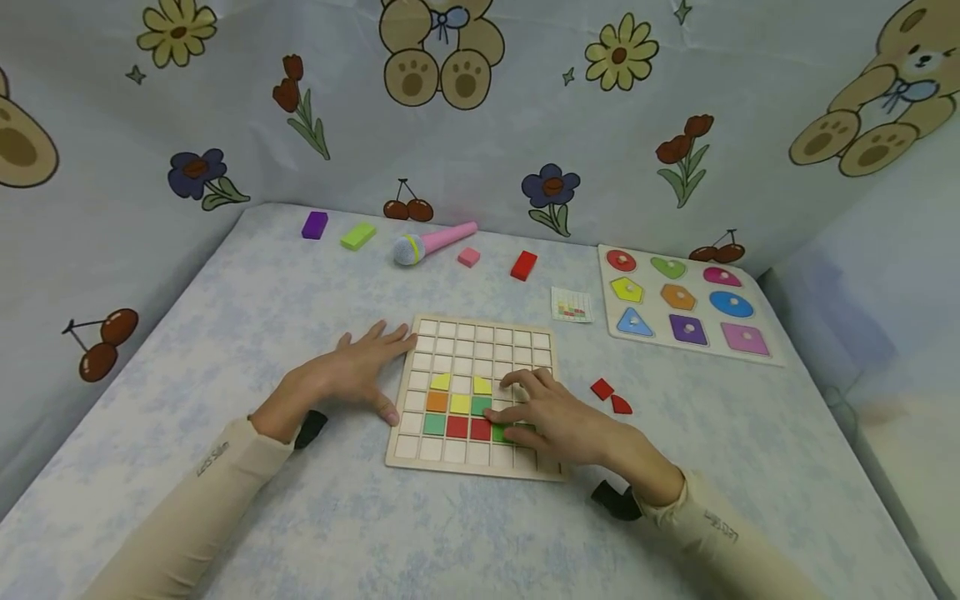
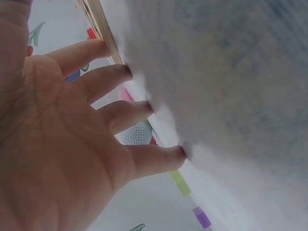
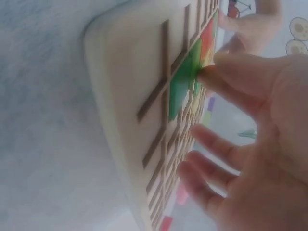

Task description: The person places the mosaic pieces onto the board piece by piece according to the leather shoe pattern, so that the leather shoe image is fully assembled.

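Green tile (image 1: 501, 433) half under fingers (image 1: 504, 414)

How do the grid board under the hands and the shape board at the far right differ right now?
The grid board has square cells, most of them bare, with a few coloured tiles; the shape board has nine varied cut-outs, each filled with a knobbed piece. The left hand rests at the grid board's edge and the right hand presses a green tile into it; nothing touches the shape board. Both are pale and lie flat on the table.
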{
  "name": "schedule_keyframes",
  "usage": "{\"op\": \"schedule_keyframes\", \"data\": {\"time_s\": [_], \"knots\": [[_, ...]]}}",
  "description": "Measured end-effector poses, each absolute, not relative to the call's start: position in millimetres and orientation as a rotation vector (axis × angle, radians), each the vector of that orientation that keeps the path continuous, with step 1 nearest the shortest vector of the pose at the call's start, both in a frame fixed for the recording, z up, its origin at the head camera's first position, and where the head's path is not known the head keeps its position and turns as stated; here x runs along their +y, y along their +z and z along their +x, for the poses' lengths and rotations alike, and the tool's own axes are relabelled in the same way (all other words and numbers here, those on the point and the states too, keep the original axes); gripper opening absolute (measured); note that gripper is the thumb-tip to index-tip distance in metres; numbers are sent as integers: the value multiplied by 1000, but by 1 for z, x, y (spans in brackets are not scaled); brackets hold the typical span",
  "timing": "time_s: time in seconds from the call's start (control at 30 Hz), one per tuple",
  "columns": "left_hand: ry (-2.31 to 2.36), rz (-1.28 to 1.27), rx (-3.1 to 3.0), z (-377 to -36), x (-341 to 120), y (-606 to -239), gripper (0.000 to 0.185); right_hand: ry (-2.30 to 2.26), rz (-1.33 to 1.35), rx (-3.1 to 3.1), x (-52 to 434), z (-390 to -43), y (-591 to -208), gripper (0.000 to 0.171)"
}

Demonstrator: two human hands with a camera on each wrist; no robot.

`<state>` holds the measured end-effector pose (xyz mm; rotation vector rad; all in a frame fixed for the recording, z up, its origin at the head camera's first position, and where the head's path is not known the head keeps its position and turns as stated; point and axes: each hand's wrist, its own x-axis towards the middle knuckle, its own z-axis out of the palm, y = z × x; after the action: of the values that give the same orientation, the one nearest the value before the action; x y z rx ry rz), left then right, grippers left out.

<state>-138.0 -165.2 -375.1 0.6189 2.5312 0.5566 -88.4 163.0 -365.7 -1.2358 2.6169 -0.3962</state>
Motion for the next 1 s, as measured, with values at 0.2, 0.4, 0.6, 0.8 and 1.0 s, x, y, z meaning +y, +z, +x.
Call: {"op": "schedule_keyframes", "data": {"time_s": [0.2,0.4,0.6,0.8,1.0], "knots": [[560,624,2538,-139,-168,-376,127,-191,-1226,2699,160,-81,-366,41],[571,620,2544,-139,-169,-377,126,-192,-1207,2653,159,-79,-363,44],[579,616,2526,-138,-167,-378,127,-423,-1121,2658,175,-88,-360,46],[573,618,2530,-137,-168,-377,127,-449,-822,2831,205,-101,-359,38],[570,626,2533,-137,-169,-375,126,-337,-558,2945,236,-111,-363,25]]}}
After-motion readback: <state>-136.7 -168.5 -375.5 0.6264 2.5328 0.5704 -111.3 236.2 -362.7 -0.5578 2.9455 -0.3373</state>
